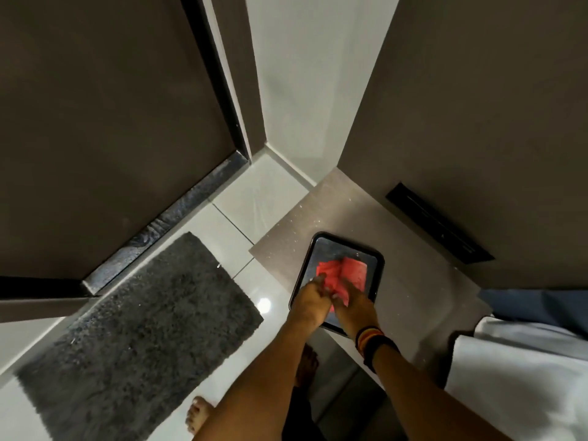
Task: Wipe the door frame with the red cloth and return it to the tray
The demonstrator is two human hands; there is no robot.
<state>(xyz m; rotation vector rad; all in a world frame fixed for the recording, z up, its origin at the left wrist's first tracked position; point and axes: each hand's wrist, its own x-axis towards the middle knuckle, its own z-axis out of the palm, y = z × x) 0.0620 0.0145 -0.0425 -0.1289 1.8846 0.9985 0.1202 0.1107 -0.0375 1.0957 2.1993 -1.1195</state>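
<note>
Both hands are on the red cloth (342, 272) inside the tray (377, 259): left hand (307, 299) and right hand (351, 308), fingers pressing its near edge; actual grip cannot be told. Either pickup or return; judged unclear. Beyond the hands: tabletop (318, 218), door frame (219, 90). Left: grey mat (143, 313). Nothing obstructs.
</note>
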